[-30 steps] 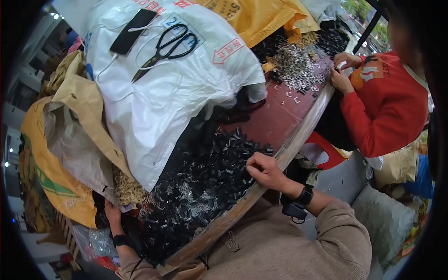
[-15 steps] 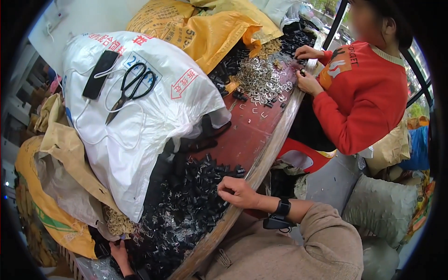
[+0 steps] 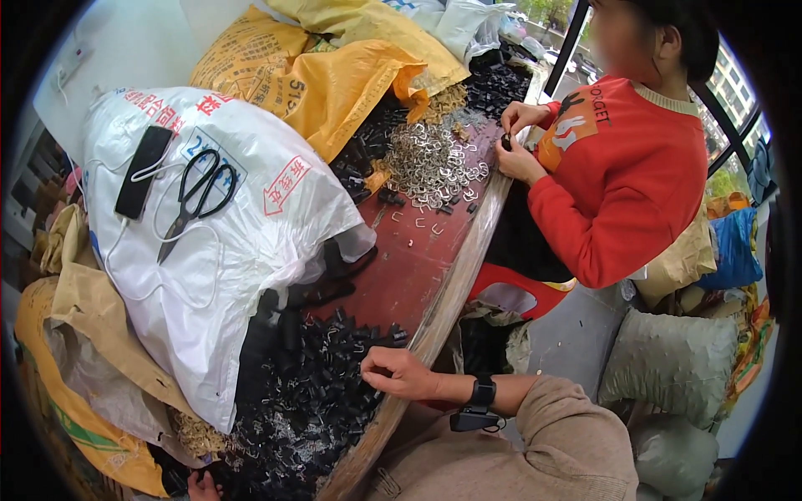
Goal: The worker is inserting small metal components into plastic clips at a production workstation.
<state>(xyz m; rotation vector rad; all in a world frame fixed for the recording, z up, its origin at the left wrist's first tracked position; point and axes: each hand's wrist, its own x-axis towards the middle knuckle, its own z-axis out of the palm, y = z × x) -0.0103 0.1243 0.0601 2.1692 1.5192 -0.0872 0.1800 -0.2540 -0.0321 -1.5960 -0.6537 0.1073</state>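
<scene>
My right hand [image 3: 399, 373], a black watch on its wrist, is held over the near edge of the table, beside a heap of small black plastic pieces [image 3: 309, 392]. Its fingers are curled together in a pinch; whatever they hold is hidden or too small to name. At the lower left, my left hand [image 3: 204, 486] is cut off by the picture's edge. Its visible fingertips are slightly apart, at the edge of the black heap and just below some small tan pieces [image 3: 196, 434]. Thin shiny metal bits lie scattered through the heap.
A white woven sack [image 3: 276, 159] carries black-handled scissors [image 3: 196, 204], a phone [image 3: 144, 171] and a white cable. Yellow sacks [image 3: 351, 83] lie behind. Across the table, a co-worker in red [image 3: 618, 184] handles a small black piece near U-shaped metal clips [image 3: 430, 167].
The view has shifted, so the table and sacks appear lower and further left. The co-worker's two hands have come closer together around a black piece. My right hand keeps its curled pose.
</scene>
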